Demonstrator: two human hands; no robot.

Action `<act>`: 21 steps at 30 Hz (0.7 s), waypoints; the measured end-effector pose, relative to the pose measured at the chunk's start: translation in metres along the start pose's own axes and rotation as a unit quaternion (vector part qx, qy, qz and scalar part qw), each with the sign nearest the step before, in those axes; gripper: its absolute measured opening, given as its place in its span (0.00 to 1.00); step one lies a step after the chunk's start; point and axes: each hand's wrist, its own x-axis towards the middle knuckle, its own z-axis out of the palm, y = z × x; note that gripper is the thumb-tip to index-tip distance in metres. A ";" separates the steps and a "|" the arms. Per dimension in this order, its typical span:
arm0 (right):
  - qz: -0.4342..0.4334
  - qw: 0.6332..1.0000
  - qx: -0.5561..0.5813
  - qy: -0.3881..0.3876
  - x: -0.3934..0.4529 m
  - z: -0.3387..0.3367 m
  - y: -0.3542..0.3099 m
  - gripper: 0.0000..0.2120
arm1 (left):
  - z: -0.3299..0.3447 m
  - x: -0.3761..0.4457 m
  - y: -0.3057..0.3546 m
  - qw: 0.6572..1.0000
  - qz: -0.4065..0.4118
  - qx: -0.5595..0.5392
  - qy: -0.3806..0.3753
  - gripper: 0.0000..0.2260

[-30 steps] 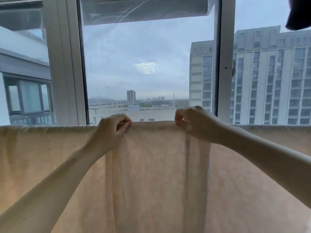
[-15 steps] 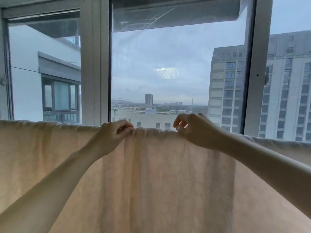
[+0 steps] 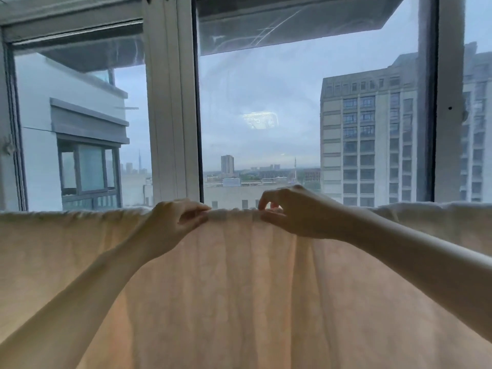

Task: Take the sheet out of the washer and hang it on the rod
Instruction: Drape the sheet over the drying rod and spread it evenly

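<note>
While one cream sheet (image 3: pixel 239 302) hangs draped along its whole top fold, two bare hands work at that fold near its middle. At the fold, the left hand (image 3: pixel 175 222) has its fingers curled and pinches the cloth between thumb and fingertips. Just beside it, with a short stretch of bunched fold between them, the right hand (image 3: pixel 295 211) pinches the same edge with thumb and forefinger, its other fingers bent above. What the sheet hangs over is hidden under the fabric, so the rod itself cannot be made out. From the top fold the cloth falls in several soft vertical pleats to the bottom of the view. Behind it stands a window (image 3: pixel 173 102) with three panes showing, and one tall building (image 3: pixel 372 142) beyond the right-hand glass.
</note>
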 end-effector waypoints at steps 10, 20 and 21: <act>0.148 0.984 -0.066 0.073 0.038 0.022 -0.061 0.07 | -0.029 0.000 -0.051 0.994 0.007 -0.079 0.072 0.03; 0.139 0.987 -0.056 0.055 0.076 0.042 -0.092 0.09 | -0.058 -0.013 -0.103 0.996 -0.011 -0.086 0.011 0.08; 0.142 0.987 -0.052 0.056 0.075 0.039 -0.092 0.07 | -0.059 -0.014 -0.108 0.996 -0.009 -0.092 0.004 0.09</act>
